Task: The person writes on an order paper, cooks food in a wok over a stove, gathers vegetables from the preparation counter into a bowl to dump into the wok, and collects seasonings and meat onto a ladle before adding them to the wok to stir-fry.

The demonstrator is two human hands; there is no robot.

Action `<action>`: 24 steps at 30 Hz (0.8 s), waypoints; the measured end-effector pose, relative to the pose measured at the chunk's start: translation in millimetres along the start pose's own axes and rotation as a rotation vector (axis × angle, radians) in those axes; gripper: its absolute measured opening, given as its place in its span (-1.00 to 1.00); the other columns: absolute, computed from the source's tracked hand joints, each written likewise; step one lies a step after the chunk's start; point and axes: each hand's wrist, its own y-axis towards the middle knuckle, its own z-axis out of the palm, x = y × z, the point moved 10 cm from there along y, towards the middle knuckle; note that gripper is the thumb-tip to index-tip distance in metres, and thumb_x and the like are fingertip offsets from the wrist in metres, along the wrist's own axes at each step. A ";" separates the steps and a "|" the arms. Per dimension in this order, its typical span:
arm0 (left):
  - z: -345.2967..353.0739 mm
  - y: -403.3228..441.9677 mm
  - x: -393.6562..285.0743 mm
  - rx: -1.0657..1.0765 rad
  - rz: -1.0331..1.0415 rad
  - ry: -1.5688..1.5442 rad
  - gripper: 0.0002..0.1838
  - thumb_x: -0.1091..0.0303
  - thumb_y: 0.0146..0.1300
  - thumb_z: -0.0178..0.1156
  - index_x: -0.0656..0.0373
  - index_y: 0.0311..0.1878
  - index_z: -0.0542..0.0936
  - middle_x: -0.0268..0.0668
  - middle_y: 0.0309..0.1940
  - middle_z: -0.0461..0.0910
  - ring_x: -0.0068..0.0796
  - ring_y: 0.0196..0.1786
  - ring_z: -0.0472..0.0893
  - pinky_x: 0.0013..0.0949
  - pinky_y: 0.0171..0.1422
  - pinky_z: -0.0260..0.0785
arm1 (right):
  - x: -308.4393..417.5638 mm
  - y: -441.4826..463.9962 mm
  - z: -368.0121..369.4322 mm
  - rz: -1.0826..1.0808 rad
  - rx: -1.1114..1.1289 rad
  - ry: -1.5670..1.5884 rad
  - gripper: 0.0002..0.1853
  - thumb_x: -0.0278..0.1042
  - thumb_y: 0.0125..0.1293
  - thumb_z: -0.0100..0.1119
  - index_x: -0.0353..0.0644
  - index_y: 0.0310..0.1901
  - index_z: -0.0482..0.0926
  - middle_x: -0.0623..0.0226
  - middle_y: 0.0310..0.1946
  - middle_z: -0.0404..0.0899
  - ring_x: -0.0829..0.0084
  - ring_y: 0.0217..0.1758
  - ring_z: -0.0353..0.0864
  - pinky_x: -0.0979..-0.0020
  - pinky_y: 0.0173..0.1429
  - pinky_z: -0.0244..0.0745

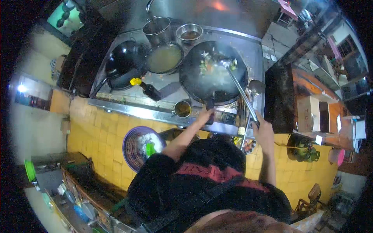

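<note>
One ladle (240,88) has its head in the steaming wok (190,83), among one batch of food (210,66); its long axis slants from the head, far and leftward, back to the right hand (264,130), which grasps the dark handle end, forearm reaching forward; the left hand (205,116), its forearm angled forward and inward, is closed round the wok's single handle, which points toward the person; left of the wok are one pan of yellowish liquid (164,58), one yellow-capped bottle (150,92) and one metal cup (182,109), nearer the counter's front edge.
</note>
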 end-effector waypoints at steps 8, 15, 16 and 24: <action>-17.2 17.5 16.7 -0.151 -0.138 0.216 -0.31 -0.03 0.10 0.23 0.38 0.09 0.35 -0.12 -0.25 0.54 -0.34 -0.21 0.50 -0.25 -0.11 0.34 | -48.5 104.5 115.9 0.099 0.092 -0.253 -0.32 -0.27 0.20 0.05 0.07 0.35 0.04 -0.11 -0.33 0.55 -0.08 -0.29 0.57 0.01 -0.20 0.47; -35.1 -62.5 -1.6 0.120 -0.141 0.055 -0.27 -0.16 0.18 0.11 0.25 0.21 0.28 -0.17 -0.23 0.57 -0.31 -0.15 0.54 -0.30 -0.11 0.40 | 66.5 126.4 82.8 -0.327 -0.217 0.132 -0.60 -0.30 0.29 0.01 -0.31 0.10 0.33 0.14 -0.40 0.53 0.26 -0.55 0.56 0.30 -0.49 0.47; -42.5 -76.7 9.8 0.239 -0.152 0.089 -0.32 -0.13 0.20 0.11 0.26 0.18 0.33 -0.18 -0.23 0.57 -0.35 -0.16 0.54 -0.31 -0.13 0.40 | 62.5 137.0 116.4 0.011 0.154 0.669 -0.65 -0.31 0.29 0.03 -0.29 0.05 0.37 0.27 -0.46 0.49 0.43 -0.66 0.51 0.42 -0.62 0.40; -161.8 -154.1 99.0 0.060 -0.245 -0.046 -0.54 0.02 0.21 0.19 0.24 -0.05 0.50 -0.29 -0.25 0.56 -0.51 -0.19 0.52 -0.38 -0.14 0.37 | 123.8 122.9 88.5 -0.426 -0.135 0.120 -0.53 -0.34 0.21 0.11 -0.31 0.14 0.35 0.10 -0.40 0.56 0.30 -0.66 0.52 0.29 -0.52 0.43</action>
